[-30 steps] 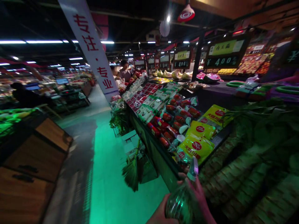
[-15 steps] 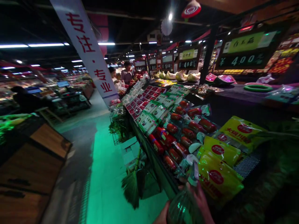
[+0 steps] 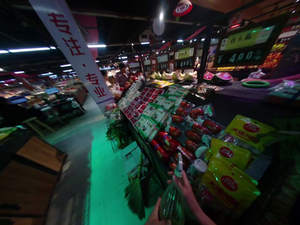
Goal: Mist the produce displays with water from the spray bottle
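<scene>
A clear ribbed spray bottle point(image 3: 172, 203) with a pale nozzle stands nearly upright at the bottom middle, in front of the slanted display. My left hand point(image 3: 156, 215) grips its lower body from the left side. My right hand point(image 3: 188, 192) is wrapped around the neck below the nozzle, partly behind the bottle. Just beyond it lie red sausage-like items in clear packs point(image 3: 192, 136). Yellow packets point(image 3: 228, 184) with red round labels are to the right of my right hand. A round white lid-like piece point(image 3: 200, 165) rests near the nozzle.
A broom point(image 3: 136, 197) leans by the display's left side, close to a pale carton point(image 3: 131, 154). Green-and-white packs point(image 3: 147, 125) fill the display farther back. A white column point(image 3: 77, 53) stands beside the aisle, and a person point(image 3: 122, 75) is in the distance.
The view has shifted right, and the display sits slightly farther left at its far end. My hands and the spray bottle have come up and left, showing more of the right forearm.
</scene>
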`<action>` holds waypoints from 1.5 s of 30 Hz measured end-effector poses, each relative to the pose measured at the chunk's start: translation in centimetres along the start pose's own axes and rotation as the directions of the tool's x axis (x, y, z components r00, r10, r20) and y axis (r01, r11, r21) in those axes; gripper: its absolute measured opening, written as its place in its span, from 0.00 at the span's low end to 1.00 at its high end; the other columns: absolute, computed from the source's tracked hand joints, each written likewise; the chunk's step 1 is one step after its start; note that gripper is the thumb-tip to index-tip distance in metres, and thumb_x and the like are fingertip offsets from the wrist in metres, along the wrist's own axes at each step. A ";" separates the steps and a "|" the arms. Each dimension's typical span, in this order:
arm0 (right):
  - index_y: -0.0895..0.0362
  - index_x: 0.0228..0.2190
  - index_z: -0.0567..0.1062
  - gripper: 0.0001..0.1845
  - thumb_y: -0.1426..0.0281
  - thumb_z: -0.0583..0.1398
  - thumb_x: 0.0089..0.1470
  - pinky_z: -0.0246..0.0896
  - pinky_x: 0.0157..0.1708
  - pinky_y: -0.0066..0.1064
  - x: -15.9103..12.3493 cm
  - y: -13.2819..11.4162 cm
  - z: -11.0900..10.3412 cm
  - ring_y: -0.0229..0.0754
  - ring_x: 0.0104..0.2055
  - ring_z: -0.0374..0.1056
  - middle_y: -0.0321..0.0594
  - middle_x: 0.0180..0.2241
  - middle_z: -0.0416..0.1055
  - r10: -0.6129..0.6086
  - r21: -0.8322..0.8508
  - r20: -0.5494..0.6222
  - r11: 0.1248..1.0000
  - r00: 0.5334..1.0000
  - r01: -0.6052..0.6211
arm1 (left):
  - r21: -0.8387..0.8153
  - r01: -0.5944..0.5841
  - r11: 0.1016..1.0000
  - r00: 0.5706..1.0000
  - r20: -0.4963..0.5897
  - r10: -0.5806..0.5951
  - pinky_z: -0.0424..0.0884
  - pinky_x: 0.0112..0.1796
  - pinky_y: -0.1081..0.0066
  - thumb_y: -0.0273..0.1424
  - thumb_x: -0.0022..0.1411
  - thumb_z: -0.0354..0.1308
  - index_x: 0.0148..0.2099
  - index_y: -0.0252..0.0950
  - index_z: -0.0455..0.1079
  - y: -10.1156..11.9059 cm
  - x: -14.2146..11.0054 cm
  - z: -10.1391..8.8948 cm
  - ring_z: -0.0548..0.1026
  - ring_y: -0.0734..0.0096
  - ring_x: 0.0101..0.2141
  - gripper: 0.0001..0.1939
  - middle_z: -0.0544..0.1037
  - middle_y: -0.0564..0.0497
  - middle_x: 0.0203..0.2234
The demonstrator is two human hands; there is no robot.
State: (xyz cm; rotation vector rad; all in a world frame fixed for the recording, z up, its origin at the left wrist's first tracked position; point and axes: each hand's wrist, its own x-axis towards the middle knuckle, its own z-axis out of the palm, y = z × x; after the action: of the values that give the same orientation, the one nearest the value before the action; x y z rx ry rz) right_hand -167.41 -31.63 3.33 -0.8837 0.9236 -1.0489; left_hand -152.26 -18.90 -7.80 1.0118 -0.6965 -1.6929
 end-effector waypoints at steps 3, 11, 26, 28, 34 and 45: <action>0.52 0.50 0.72 0.36 0.44 0.70 0.48 0.70 0.30 0.37 0.2 -0.5 0.6 0.51 0.34 0.79 0.47 0.43 0.82 -0.032 0.018 -0.053 0.999 0.998 0.033 | -0.070 -0.056 0.996 0.986 0.154 0.067 0.51 0.70 0.45 0.43 0.44 0.80 0.69 0.42 0.63 3.5 0.7 1.6 0.65 0.40 0.68 0.53 0.73 0.38 0.64; 0.55 0.53 0.73 0.40 0.44 0.70 0.46 0.69 0.26 0.37 -1.5 -2.2 -2.5 0.53 0.30 0.78 0.46 0.34 0.84 0.011 0.041 -0.272 0.999 0.962 0.000 | -0.031 0.078 0.996 0.956 0.284 -0.066 0.59 0.66 0.44 0.35 0.40 0.82 0.63 0.39 0.68 7.2 3.5 4.5 0.69 0.40 0.65 0.48 0.75 0.39 0.61; 0.52 0.58 0.70 0.43 0.42 0.68 0.48 0.75 0.34 0.43 -5.5 -0.8 -5.1 0.58 0.42 0.78 0.45 0.46 0.82 -0.055 0.001 -0.523 0.998 0.851 0.065 | 0.188 0.337 0.922 0.853 0.354 -0.384 0.59 0.65 0.43 0.35 0.26 0.84 0.59 0.38 0.74 9.0 5.1 5.7 0.70 0.39 0.62 0.53 0.80 0.44 0.56; 0.54 0.52 0.73 0.38 0.42 0.68 0.48 0.74 0.32 0.41 -4.9 -0.9 -3.9 0.56 0.38 0.78 0.44 0.40 0.84 -0.041 -0.011 -0.484 0.999 0.874 0.041 | 0.143 0.288 0.947 0.883 0.344 -0.320 0.62 0.63 0.46 0.36 0.31 0.83 0.60 0.37 0.73 8.5 4.5 4.3 0.71 0.41 0.60 0.50 0.79 0.44 0.56; 0.54 0.47 0.73 0.37 0.42 0.71 0.45 0.73 0.29 0.39 -2.2 -0.6 1.4 0.54 0.33 0.80 0.45 0.34 0.84 0.082 0.009 -0.292 0.997 0.953 -0.083 | 0.019 0.177 0.984 0.953 0.248 -0.176 0.63 0.61 0.52 0.41 0.37 0.82 0.60 0.37 0.69 8.1 1.7 0.7 0.73 0.45 0.60 0.49 0.79 0.44 0.55; 0.52 0.48 0.71 0.37 0.44 0.72 0.45 0.76 0.35 0.42 -0.1 2.3 10.7 0.54 0.39 0.80 0.47 0.46 0.83 0.162 -0.002 0.105 0.987 0.981 -0.163 | -0.218 -0.063 0.974 0.998 -0.038 0.056 0.61 0.64 0.50 0.36 0.44 0.78 0.66 0.38 0.65 9.4 -6.2 -3.3 0.71 0.42 0.63 0.48 0.77 0.39 0.60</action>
State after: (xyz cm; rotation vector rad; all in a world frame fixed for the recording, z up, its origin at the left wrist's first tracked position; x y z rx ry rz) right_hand -156.86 -29.35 4.96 -0.8352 0.8879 -0.8572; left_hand -144.14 -16.16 0.22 0.8523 -0.5019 -1.6565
